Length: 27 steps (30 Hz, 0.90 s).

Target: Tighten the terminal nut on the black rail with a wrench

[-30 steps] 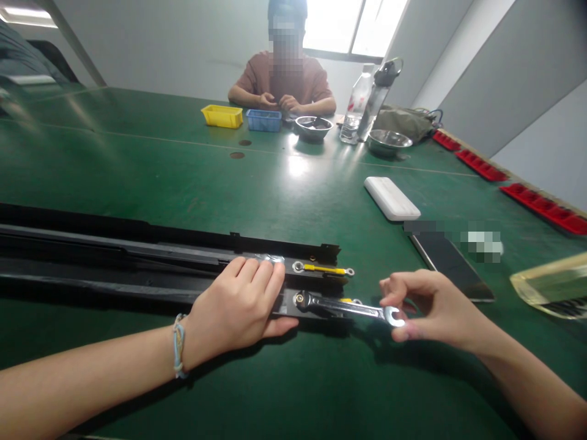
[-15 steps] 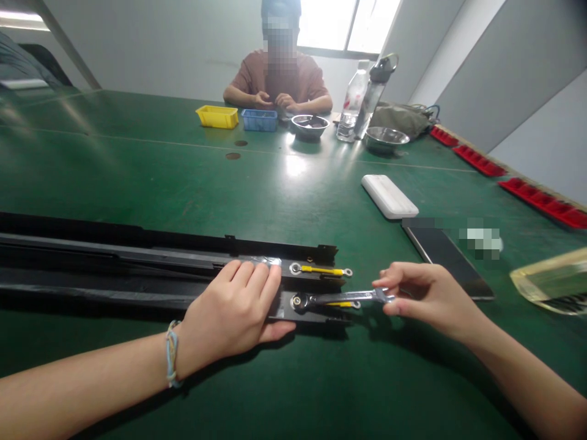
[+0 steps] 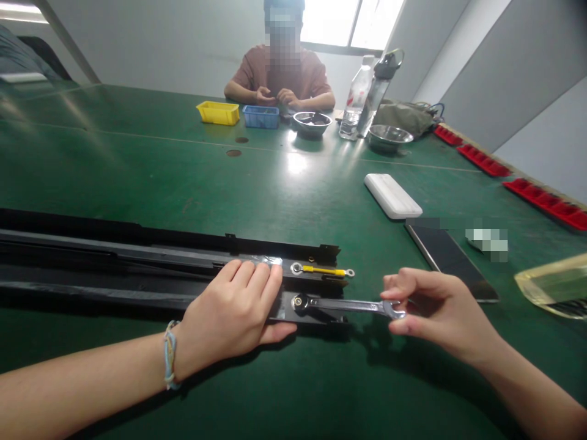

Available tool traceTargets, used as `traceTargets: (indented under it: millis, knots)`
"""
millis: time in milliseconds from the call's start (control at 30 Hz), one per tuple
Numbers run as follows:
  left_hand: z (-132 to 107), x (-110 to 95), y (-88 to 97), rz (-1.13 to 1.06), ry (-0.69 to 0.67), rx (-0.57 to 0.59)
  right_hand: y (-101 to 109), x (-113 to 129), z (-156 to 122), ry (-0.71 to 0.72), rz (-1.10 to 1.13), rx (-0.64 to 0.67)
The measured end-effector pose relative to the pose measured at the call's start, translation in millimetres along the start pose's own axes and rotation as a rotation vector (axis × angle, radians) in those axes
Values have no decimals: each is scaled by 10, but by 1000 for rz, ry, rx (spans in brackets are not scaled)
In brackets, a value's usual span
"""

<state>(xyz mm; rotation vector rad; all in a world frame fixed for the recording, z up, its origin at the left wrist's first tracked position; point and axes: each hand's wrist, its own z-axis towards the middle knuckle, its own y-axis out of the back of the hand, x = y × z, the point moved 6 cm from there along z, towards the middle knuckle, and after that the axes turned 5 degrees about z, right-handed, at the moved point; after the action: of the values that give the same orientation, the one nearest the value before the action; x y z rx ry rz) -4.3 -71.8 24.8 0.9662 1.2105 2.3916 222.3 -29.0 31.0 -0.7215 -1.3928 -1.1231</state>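
Two long black metal channels (image 3: 151,299) lie side by side across the left of the green table. My left hand (image 3: 238,305) is wrapped over the nearer channel close to its right end, gripping it. A combination wrench (image 3: 346,305) has its ring end around a nut (image 3: 298,302) on that channel. The fingers and thumb of my right hand (image 3: 435,305) pinch the wrench's open-jaw end. On the farther channel, a yellow cable with ring terminals (image 3: 323,271) is attached at its left terminal. A second yellow cable is hidden under the wrench.
Across the table (image 3: 183,177) sits a person (image 3: 279,79) behind a yellow bin (image 3: 217,113), a blue bin (image 3: 260,117) and a metal bowl (image 3: 312,124). Bottles (image 3: 355,101) stand beside another bowl (image 3: 389,139). A white power bank (image 3: 393,197) and a phone (image 3: 452,260) lie at right.
My right hand has swung the wrench's outer end slightly toward me and to the right, now covering the nearer yellow cable. My left hand keeps its hold on the channel.
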Motion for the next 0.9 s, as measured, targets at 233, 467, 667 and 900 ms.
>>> traceTargets:
  millis: [233,467,667,900]
  knots:
    - [4,-4,-13,4,-2,4,-39,24,-50,53,-8,5]
    - [38,-19,-14,4,-7,-8,103,-30,12,-39,-83,-136]
    - [40,-21,-17,0,-3,-22,162,-149,85,-123,-107,-174]
    - [7,16,0,-5,-2,-25,125,-176,123,-133,-43,-172]
